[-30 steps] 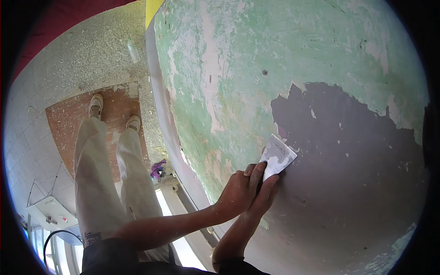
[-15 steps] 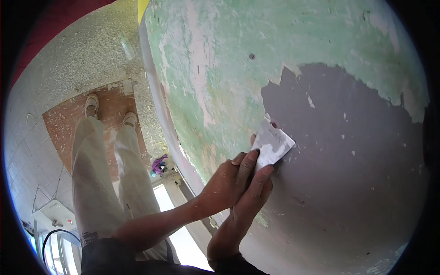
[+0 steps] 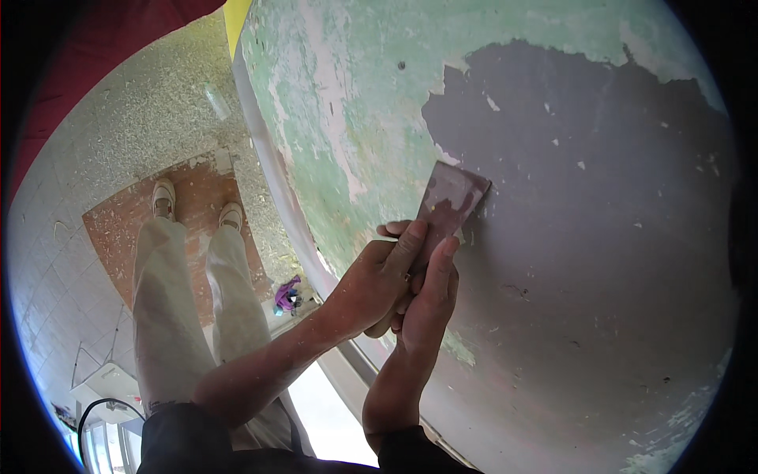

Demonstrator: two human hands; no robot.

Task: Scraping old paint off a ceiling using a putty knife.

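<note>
Both hands grip one scraper [image 3: 456, 192] with a broad, flat metal blade, its front edge lying at the wall [image 3: 568, 261]. My left hand [image 3: 380, 272] is closed around the handle side, thumb stretched along the blade's base. Just to its right, my right hand [image 3: 430, 296] is also closed on the tool, thumb pointing up. The handle is mostly hidden by my fingers. Blotchy green paint [image 3: 371, 103] with pale streaks covers the wall's left and upper parts. A smooth grey patch [image 3: 545, 118] with a ragged edge lies up and right of the blade.
My feet stand on a brown board [image 3: 118, 217] strewn with flakes. Paint chips litter the floor [image 3: 166, 103] around it. A purple cloth or bag [image 3: 287, 294] lies near the wall's foot. A clear bottle [image 3: 215, 101] rests farther off. Red material [image 3: 87, 71] hangs at upper left.
The view has shifted, so the wall's grey patch appears higher. My hands and the scraper appear higher and farther left; the blade's bright white glare has turned to a dull brownish sheen. Both hands keep their grip.
</note>
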